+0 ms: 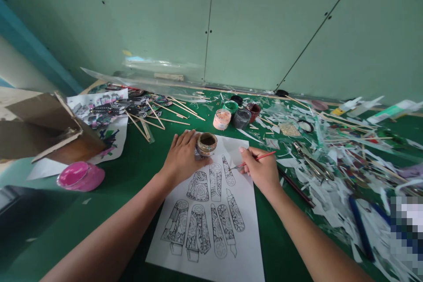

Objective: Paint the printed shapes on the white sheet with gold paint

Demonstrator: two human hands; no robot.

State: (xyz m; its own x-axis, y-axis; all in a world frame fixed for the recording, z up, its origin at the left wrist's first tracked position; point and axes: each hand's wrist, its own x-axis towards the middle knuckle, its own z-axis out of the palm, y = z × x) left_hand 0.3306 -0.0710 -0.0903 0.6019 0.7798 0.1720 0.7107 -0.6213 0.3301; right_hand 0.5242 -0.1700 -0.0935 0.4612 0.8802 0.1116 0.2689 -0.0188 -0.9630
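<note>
Nearest lies a white sheet (246, 246), flat on the green table (139, 211), covered with black outline drawings (198, 229) of patterned, mostly long shapes; those toward its lower edge stand close together. Higher on the sheet, the right hand (261, 167) pinches a thin red brush (266, 155) between thumb and fingers, its tip at the narrow shape on the upper right; whether bristles and paper touch, I cannot tell. The left hand (183, 156) rests open, fingers stretched out, beside a small jar (207, 144) at the sheet's top edge, the thumb passing along the jar's near side; I cannot tell if it presses on the jar. Right of the sheet are a dark rod (295, 186), a blue handle (361, 229) and a broad litter of pale scraps (330, 233), with a metal tool (317, 165) among them. To the left sits a pink cup (81, 176), and just behind it an open cardboard box (69, 136) on a printed sheet (117, 141). Beyond the hands, thin sticks (175, 120) lie scattered left of a cluster of paint pots: orange (222, 120), green (230, 106), dark grey (242, 119) and dark red (254, 112). Bottles (393, 111) lie at the far right, and a pale green wall (158, 13) rises behind.
</note>
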